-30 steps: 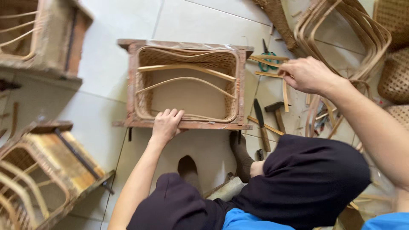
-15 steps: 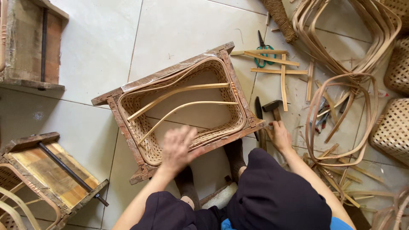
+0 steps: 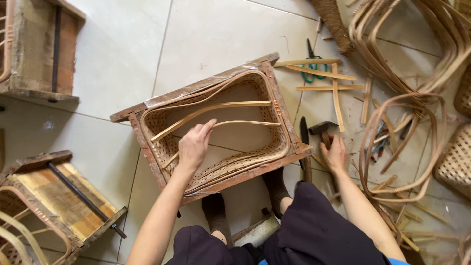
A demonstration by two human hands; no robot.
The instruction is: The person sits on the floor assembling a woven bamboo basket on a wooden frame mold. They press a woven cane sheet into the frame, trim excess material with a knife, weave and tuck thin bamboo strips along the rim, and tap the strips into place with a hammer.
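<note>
A rectangular wooden frame (image 3: 147,100) lies on the tiled floor with a woven rattan basket (image 3: 255,159) set inside it. Two bent cane strips (image 3: 230,105) span the basket's inside. My left hand (image 3: 194,145) reaches into the basket, fingers apart, touching the lower strip. My right hand (image 3: 335,153) rests on the floor to the right of the frame, over the handle of a hammer (image 3: 321,130). A dark chisel-like tool (image 3: 305,147) lies beside it. Whether the right hand grips the handle is unclear.
Loose cane strips (image 3: 324,73) and green-handled scissors (image 3: 310,66) lie beyond the hammer. Looped rattan hoops (image 3: 407,98) pile up at the right, with woven baskets (image 3: 456,162) at the edge. Other wooden frames (image 3: 54,196) stand at the left. My knees are below.
The frame with the basket has turned to an angle. My left hand moved from its near rim into the basket. My right hand came down from the strips to the hammer.
</note>
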